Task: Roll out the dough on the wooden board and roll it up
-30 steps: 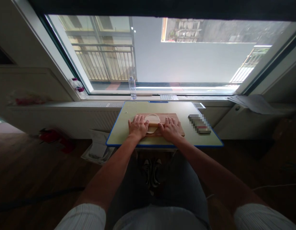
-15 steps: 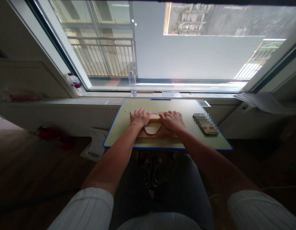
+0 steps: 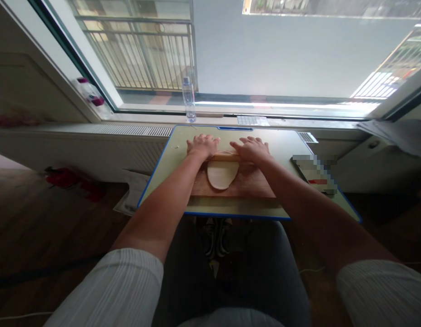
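A wooden rolling pin (image 3: pixel 226 157) lies across a sheet of pale dough (image 3: pixel 223 174), over its far part. The dough is flat and rounded, on a brown wooden board (image 3: pixel 254 184). My left hand (image 3: pixel 202 146) presses palm down on the pin's left end, its fingers stretched forward and spread. At the right end, my right hand (image 3: pixel 252 150) lies palm down in the same way, fingers apart. Both palms cover the pin's ends, so only its middle shows. The dough's far rim peeks out behind the pin.
The board rests on a small pale table (image 3: pixel 162 181) with a blue edge. A pixelated flat object (image 3: pixel 314 175) lies at the table's right. A clear bottle (image 3: pixel 189 100) stands on the windowsill, and another bottle (image 3: pixel 91 93) is at the left. A red fire extinguisher (image 3: pixel 62 177) is on the floor.
Both hands and the rolling pin have moved forward, away from me, over the dough. More of the dough's near part shows. The camera view has tilted down.
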Demonstrator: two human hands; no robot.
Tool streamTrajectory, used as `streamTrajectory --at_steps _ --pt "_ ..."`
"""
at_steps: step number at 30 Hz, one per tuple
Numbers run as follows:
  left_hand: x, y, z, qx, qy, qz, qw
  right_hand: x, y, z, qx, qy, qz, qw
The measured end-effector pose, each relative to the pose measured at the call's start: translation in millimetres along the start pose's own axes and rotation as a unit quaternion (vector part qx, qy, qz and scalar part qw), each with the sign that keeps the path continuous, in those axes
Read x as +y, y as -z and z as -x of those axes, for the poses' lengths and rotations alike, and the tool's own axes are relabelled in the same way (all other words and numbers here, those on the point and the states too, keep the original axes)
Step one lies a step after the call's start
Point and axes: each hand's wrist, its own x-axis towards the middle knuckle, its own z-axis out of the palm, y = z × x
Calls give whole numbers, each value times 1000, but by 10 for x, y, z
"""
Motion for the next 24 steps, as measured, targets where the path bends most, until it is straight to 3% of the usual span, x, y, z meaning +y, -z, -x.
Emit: streamTrajectory --at_steps 15,24 --pt "63 12 -445 49 6 -15 999 -29 -8 -402 59 -7 -5 998" --pt "74 9 -506 48 -1 -20 999 -35 -7 -468 60 -9 2 998"
